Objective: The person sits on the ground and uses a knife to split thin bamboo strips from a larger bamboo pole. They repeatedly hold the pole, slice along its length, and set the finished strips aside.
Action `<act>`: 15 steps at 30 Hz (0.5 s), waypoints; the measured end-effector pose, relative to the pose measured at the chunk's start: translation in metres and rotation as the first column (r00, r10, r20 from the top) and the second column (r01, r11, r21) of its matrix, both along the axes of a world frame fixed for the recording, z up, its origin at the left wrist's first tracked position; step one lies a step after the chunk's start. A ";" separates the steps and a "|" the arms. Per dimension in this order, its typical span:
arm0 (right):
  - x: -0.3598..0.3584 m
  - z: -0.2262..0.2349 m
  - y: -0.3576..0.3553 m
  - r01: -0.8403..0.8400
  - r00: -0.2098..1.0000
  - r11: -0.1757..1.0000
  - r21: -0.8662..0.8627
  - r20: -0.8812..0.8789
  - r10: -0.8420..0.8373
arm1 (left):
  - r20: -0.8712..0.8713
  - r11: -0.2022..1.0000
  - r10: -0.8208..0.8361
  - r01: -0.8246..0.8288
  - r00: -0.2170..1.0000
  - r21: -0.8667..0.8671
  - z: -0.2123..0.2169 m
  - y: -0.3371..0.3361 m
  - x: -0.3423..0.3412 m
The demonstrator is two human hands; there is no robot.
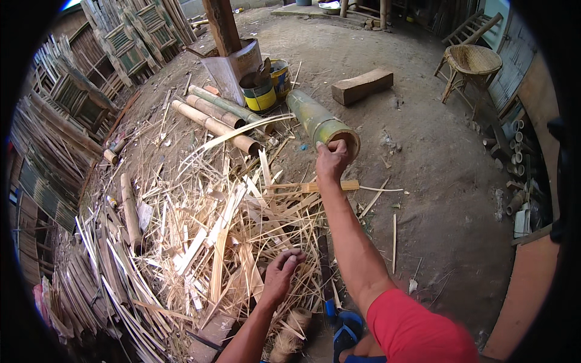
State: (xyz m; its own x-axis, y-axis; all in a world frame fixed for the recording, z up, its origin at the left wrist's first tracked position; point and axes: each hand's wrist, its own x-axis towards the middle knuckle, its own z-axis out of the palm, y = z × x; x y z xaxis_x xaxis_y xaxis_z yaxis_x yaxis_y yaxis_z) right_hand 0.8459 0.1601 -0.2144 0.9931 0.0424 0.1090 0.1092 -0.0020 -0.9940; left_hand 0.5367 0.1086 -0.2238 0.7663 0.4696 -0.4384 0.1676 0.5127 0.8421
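Note:
My right hand (pixel 333 158) grips the open near end of a thick green bamboo section (pixel 311 115), its fingers hooked into the hollow. The bamboo lies on the dirt ground, pointing away from me. Closer in, my left hand (pixel 283 273) hovers over a heap of pale bamboo strips and shavings (pixel 212 236), its fingers loosely bent and apart with nothing visible in them. Below my right forearm, a flat split bamboo piece (pixel 330 186) lies across the heap's edge. Between my arms rests a long dark tool with a blue end (pixel 329 307), partly covered by strips.
Several bamboo poles (pixel 212 115) lie beyond the heap, beside a post (pixel 223 27) and yellow-banded buckets (pixel 258 97). A wooden block (pixel 362 86) sits farther right, then a woven stool (pixel 472 60). Bamboo panels (pixel 130 45) line the left. My sandalled foot (pixel 347 333) is below.

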 end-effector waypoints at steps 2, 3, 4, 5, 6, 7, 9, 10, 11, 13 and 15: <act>-0.074 0.030 -0.028 0.029 0.987 0.998 0.051 0.155 -0.037 | 0.160 0.925 0.138 -0.069 0.978 -0.373 -0.011 -0.002 0.008; -0.120 0.043 -0.044 0.007 1.000 0.993 0.118 0.015 -0.009 | 0.205 0.872 0.149 -0.031 0.967 -0.489 -0.017 -0.005 0.007; -0.166 0.055 -0.065 -0.002 0.999 0.999 0.048 0.047 0.000 | 0.282 0.820 0.164 0.029 0.945 -0.571 -0.022 -0.005 0.008; -0.208 0.067 -0.084 -0.007 0.995 0.999 -0.031 0.097 0.010 | 0.413 0.759 0.178 0.143 0.893 -0.635 -0.026 -0.005 0.004; -0.245 0.076 -0.104 -0.014 0.994 0.990 -0.143 0.108 0.029 | 0.447 0.679 0.236 0.184 0.863 -0.711 -0.029 -0.007 0.001; -0.271 0.083 -0.125 -0.217 0.973 0.973 -0.084 0.066 0.222 | 0.417 0.700 0.301 0.098 0.858 -0.707 -0.028 -0.006 -0.009; -0.295 0.089 -0.173 -0.585 0.809 0.811 0.020 -0.062 0.585 | 0.585 0.503 0.335 0.385 0.739 -0.774 -0.018 -0.005 -0.028; -0.289 0.085 -0.188 -0.485 0.873 0.867 0.116 0.006 0.488 | 0.401 0.717 0.297 0.075 0.866 -0.693 -0.010 -0.013 -0.036; -0.271 0.078 -0.196 -0.328 0.937 0.893 0.307 -0.011 0.348 | 0.385 0.742 0.234 0.092 0.893 -0.664 0.003 -0.015 -0.047; -0.240 0.055 -0.205 -0.069 0.997 0.993 0.100 -0.032 0.073 | 0.353 0.836 0.096 0.117 0.931 -0.537 0.034 -0.025 -0.069; -0.242 0.022 -0.221 -0.298 0.755 0.846 0.442 -0.433 0.492 | 0.349 0.935 -0.026 0.146 0.937 -0.322 0.069 -0.043 -0.096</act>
State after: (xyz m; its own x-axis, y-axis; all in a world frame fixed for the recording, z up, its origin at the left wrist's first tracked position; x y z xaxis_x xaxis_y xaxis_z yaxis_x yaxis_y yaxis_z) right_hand 0.6036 -0.0608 -0.1921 0.8008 0.5024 -0.3259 -0.4974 0.2549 -0.8292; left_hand 0.4411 0.0653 -0.1549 0.9260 0.2647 -0.2692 -0.0362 0.7720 0.6346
